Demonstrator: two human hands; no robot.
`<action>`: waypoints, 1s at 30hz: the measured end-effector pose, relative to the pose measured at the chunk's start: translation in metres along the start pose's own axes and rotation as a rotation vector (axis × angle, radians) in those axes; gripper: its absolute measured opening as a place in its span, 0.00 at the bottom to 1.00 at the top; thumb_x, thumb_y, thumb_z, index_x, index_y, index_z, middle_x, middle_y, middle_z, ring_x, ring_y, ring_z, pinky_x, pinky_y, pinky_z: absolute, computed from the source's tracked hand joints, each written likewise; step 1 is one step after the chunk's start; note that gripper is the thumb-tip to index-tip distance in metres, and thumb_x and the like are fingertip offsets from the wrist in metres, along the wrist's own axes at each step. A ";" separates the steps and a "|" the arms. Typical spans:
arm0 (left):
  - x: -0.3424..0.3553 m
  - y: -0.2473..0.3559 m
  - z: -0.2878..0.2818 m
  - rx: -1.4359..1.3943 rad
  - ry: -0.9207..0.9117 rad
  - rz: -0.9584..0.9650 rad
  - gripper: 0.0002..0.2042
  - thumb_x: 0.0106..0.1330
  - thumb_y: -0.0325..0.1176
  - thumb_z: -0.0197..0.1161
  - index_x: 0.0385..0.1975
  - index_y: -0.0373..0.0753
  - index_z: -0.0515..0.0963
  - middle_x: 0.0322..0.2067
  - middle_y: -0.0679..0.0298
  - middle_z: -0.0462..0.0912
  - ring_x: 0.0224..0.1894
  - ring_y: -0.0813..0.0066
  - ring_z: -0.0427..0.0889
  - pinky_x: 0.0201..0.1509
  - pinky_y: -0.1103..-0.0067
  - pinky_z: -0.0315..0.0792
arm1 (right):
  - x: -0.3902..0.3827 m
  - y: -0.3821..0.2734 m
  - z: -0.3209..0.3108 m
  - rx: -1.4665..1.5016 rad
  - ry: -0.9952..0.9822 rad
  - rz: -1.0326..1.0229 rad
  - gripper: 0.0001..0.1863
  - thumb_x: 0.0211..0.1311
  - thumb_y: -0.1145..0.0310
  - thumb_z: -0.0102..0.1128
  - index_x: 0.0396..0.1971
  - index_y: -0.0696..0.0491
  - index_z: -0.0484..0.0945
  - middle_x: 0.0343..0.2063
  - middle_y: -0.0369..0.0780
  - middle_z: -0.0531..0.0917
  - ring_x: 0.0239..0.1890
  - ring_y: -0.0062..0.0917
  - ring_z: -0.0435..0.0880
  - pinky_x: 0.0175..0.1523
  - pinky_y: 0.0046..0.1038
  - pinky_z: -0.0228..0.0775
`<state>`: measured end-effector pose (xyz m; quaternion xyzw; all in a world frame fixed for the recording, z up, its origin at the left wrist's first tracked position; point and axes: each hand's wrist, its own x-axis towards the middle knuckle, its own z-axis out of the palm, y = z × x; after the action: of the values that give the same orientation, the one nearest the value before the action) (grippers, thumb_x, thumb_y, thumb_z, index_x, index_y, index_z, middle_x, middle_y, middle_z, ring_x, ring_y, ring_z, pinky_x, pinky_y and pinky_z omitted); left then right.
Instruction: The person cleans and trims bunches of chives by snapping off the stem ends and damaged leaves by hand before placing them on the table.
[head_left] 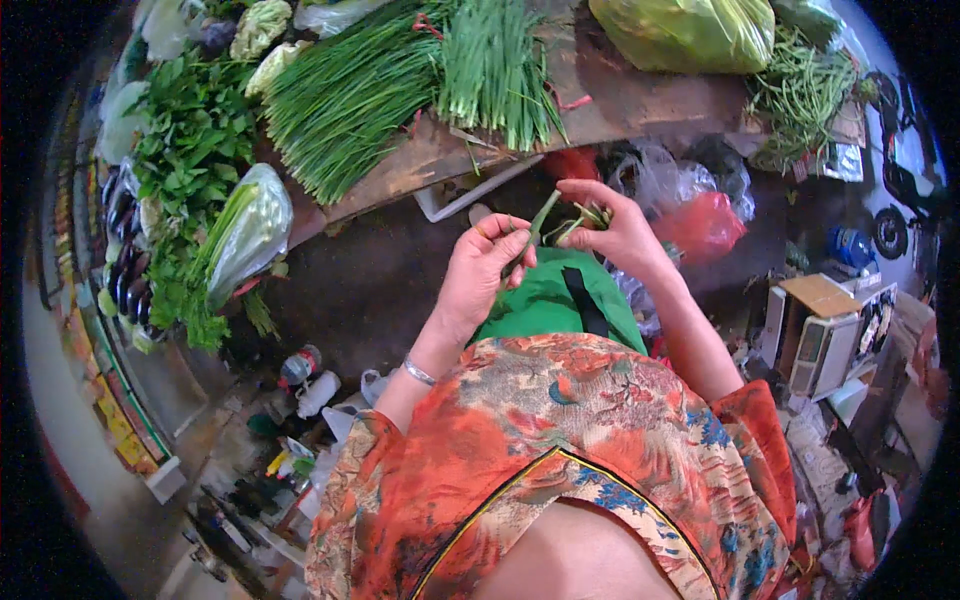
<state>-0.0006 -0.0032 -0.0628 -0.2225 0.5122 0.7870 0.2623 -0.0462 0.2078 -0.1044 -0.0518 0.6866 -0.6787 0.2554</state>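
A: Your left hand (478, 272)?
B: Fingers curled round a green stalk (535, 225); stalk sits dead centre, pointing to 1 o'clock.
A: Right hand (615, 228)?
B: Fingertips pinched on the stalk's leafy end; chive bundles (400, 80) on the wooden board (640, 100) at 12; green cloth (545, 300) just below at 6.

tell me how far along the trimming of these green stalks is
Looks done: long green chive bundles lie sorted on the brown wooden board. In hand: the left hand pinches a thin green stalk, while the right hand holds its other end with a few more. Left: I see no untrimmed pile near the hands, so the remainder cannot be judged; loose green beans lie at the board's right.
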 end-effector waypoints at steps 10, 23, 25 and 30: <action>0.002 -0.001 -0.013 0.203 -0.069 0.013 0.07 0.68 0.31 0.57 0.42 0.37 0.76 0.26 0.73 0.78 0.24 0.90 0.71 0.26 0.91 0.63 | 0.030 -0.018 0.022 0.733 0.238 0.013 0.15 0.70 0.59 0.50 0.27 0.53 0.72 0.30 0.38 0.78 0.32 0.24 0.76 0.39 0.26 0.69; -0.013 0.008 -0.089 1.028 0.217 0.514 0.20 0.60 0.32 0.65 0.53 0.43 0.75 0.49 0.58 0.78 0.57 0.62 0.72 0.57 0.73 0.67 | 0.159 -0.131 0.075 -0.636 0.414 -0.680 0.18 0.44 0.73 0.70 0.38 0.50 0.76 0.32 0.42 0.81 0.35 0.36 0.82 0.36 0.33 0.74; -0.013 0.002 -0.104 1.004 0.148 0.341 0.23 0.60 0.34 0.66 0.57 0.46 0.73 0.56 0.60 0.74 0.66 0.61 0.63 0.64 0.71 0.61 | 0.195 -0.128 0.111 -0.753 0.365 -0.824 0.14 0.43 0.70 0.72 0.29 0.50 0.75 0.26 0.39 0.79 0.29 0.35 0.81 0.31 0.33 0.72; -0.004 0.013 -0.138 0.747 0.072 0.072 0.21 0.61 0.28 0.65 0.55 0.44 0.74 0.51 0.60 0.78 0.54 0.68 0.76 0.59 0.74 0.66 | 0.265 -0.107 0.196 -0.857 0.178 -0.952 0.12 0.47 0.60 0.65 0.25 0.48 0.73 0.24 0.38 0.74 0.29 0.34 0.78 0.32 0.35 0.70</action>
<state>0.0048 -0.1356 -0.1032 -0.1210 0.7805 0.5462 0.2792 -0.2221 -0.0882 -0.0662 -0.3915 0.8173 -0.3850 -0.1747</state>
